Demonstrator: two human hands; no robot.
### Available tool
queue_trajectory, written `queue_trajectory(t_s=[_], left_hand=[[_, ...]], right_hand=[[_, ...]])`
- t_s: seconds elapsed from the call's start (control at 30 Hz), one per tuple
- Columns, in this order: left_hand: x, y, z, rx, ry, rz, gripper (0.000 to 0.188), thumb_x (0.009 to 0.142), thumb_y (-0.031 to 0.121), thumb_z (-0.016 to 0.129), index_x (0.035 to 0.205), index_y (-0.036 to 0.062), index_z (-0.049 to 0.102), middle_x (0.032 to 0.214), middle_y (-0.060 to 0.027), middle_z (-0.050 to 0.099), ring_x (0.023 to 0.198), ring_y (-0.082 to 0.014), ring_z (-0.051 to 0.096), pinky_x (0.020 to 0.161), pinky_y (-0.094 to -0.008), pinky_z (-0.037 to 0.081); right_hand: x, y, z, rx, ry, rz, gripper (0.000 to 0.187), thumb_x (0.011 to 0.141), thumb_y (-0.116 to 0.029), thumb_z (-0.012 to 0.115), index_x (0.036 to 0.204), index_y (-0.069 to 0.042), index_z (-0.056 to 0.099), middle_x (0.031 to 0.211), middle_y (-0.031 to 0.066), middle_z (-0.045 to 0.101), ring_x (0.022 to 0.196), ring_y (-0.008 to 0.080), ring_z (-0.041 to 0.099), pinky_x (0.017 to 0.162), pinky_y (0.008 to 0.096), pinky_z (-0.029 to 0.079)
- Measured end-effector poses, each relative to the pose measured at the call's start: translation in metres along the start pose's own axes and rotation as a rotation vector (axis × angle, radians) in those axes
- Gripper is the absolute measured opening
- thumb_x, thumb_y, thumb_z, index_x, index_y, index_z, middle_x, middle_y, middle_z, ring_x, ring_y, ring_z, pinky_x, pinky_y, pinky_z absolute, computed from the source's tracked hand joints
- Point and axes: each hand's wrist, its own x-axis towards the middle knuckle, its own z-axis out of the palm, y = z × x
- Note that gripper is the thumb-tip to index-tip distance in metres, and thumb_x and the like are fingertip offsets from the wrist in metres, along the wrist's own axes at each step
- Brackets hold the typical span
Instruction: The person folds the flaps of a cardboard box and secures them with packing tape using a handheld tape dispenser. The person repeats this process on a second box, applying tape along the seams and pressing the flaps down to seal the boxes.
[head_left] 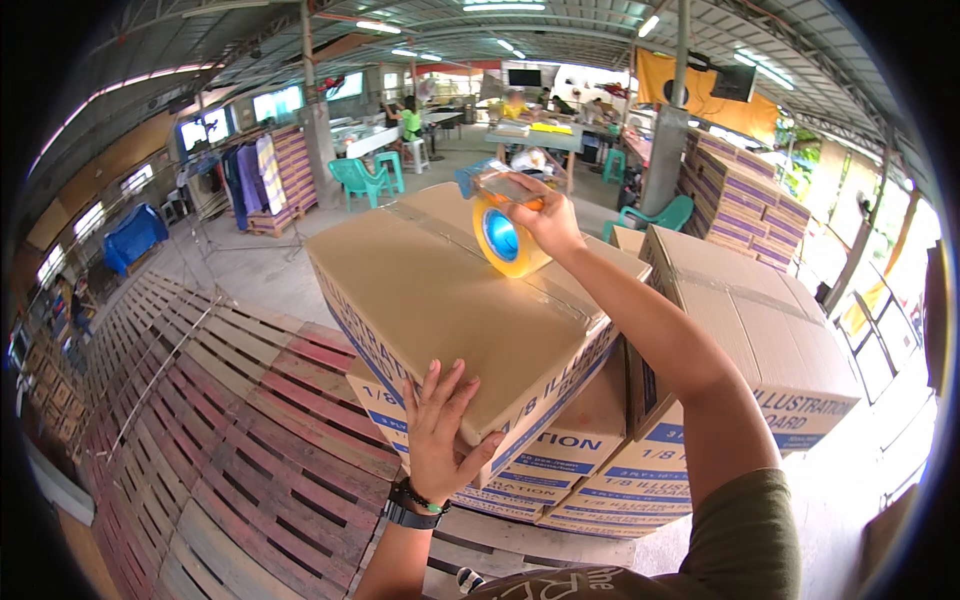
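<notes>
A closed brown cardboard box [420,270] with blue print lies on top of a stack of similar boxes. Clear tape runs along the seam of its upper face. Over that seam my right hand [548,222] grips a tape dispenser [487,182], which carries a wide yellowish roll on a blue core. The roll sits at or just above the cardboard; contact is hard to make out. My left hand [440,425], fingers spread, rests against the box's near left corner. A dark watch and a beaded bracelet circle that wrist.
Taped boxes [740,300] stand to the right of the stack. Slatted wooden pallets [240,440] cover the floor at left. Green plastic chairs [362,180] stand beyond, with people at tables farther back. More piled cartons [745,200] are at the far right, near a post.
</notes>
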Motion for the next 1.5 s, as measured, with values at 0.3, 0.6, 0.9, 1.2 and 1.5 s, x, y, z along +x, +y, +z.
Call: queue_trajectory(t_s=[0.3, 0.6, 0.9, 1.2, 1.5], left_hand=[[-0.019, -0.013, 0.025, -0.094, 0.276, 0.029, 0.057, 0.076, 0.037, 0.061, 0.119, 0.0014, 0.053, 0.131, -0.0194, 0.045, 0.130, -0.0365, 0.029, 0.106, -0.0544, 0.002], [-0.015, -0.010, 0.029, -0.144, 0.279, -0.004, 0.040, 0.070, 0.031, 0.064, 0.102, 0.0073, 0.061, 0.113, -0.0082, 0.057, 0.125, -0.0304, 0.036, 0.108, -0.0493, 0.002], [0.000, -0.015, 0.020, -0.204, 0.292, 0.120, 0.029, 0.073, 0.029, 0.064, 0.092, 0.0068, 0.062, 0.097, -0.0062, 0.063, 0.100, -0.0247, 0.055, 0.101, -0.0486, 0.021], [-0.035, -0.046, 0.038, -0.270, 0.100, 0.288, 0.032, 0.072, 0.025, 0.069, 0.096, 0.0057, 0.062, 0.105, -0.0134, 0.061, 0.098, -0.0306, 0.055, 0.090, -0.0501, 0.040], [-0.012, -0.011, 0.019, -0.134, 0.230, 0.018, 0.036, 0.068, 0.035, 0.067, 0.097, 0.0140, 0.066, 0.100, -0.0013, 0.061, 0.102, -0.0226, 0.053, 0.108, -0.0496, 0.001]], right_hand=[[-0.108, -0.064, -0.092, 0.156, -0.082, 0.080, 0.071, 0.067, -0.024, 0.065, 0.127, 0.006, 0.042, 0.123, 0.0149, 0.050, 0.113, 0.0206, 0.048, 0.097, 0.0312, 0.035], [-0.066, -0.040, -0.058, 0.183, -0.086, 0.057, 0.065, 0.069, -0.024, 0.063, 0.124, 0.005, 0.047, 0.118, 0.0122, 0.054, 0.107, 0.0166, 0.050, 0.095, 0.0287, 0.036], [0.112, 0.064, 0.119, 0.286, -0.118, -0.120, 0.053, 0.070, -0.026, 0.069, 0.115, 0.000, 0.056, 0.098, 0.0089, 0.064, 0.085, 0.0102, 0.057, 0.077, 0.0236, 0.044], [0.213, 0.076, 0.229, -0.035, -0.045, -0.081, 0.055, 0.067, -0.040, 0.068, 0.113, -0.011, 0.060, 0.090, 0.0103, 0.067, 0.084, 0.0217, 0.064, 0.077, 0.0305, 0.048], [0.128, 0.058, 0.110, 0.132, -0.288, -0.128, 0.047, 0.069, -0.029, 0.070, 0.102, 0.003, 0.062, 0.122, 0.0123, 0.054, 0.103, 0.0191, 0.056, 0.088, 0.0283, 0.041]])
